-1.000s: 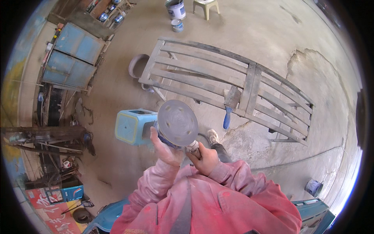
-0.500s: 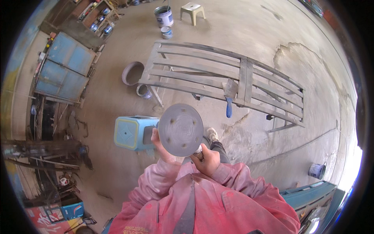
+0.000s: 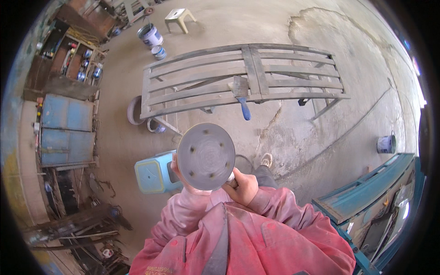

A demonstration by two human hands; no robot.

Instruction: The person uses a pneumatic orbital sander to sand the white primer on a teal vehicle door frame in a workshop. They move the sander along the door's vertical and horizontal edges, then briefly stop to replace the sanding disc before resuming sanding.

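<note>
A disc sander (image 3: 206,156) is held up in front of my chest, its round grey pad with several dark holes facing me. My right hand (image 3: 243,187) is closed around its handle at the pad's lower right edge. At the lower left edge, my left hand (image 3: 180,176) holds the sander, most of its fingers hidden behind the pad. Beyond stands a grey slatted metal bench (image 3: 201,85). A scraper with a blue handle (image 3: 244,108) lies across its near edge, the blade on the slats and the handle sticking out.
A light blue plastic stool (image 3: 153,175) stands left of the sander. Behind the bench are a paint bucket (image 3: 150,35), a smaller can (image 3: 158,52) and a pale stool (image 3: 179,19). Blue cabinets (image 3: 68,130) line the left; a teal metal piece (image 3: 366,185) lies at the right.
My view has turned to the right, so the bench and scraper sit farther left in it. Both hands keep their hold on the sander, which stays before my chest.
</note>
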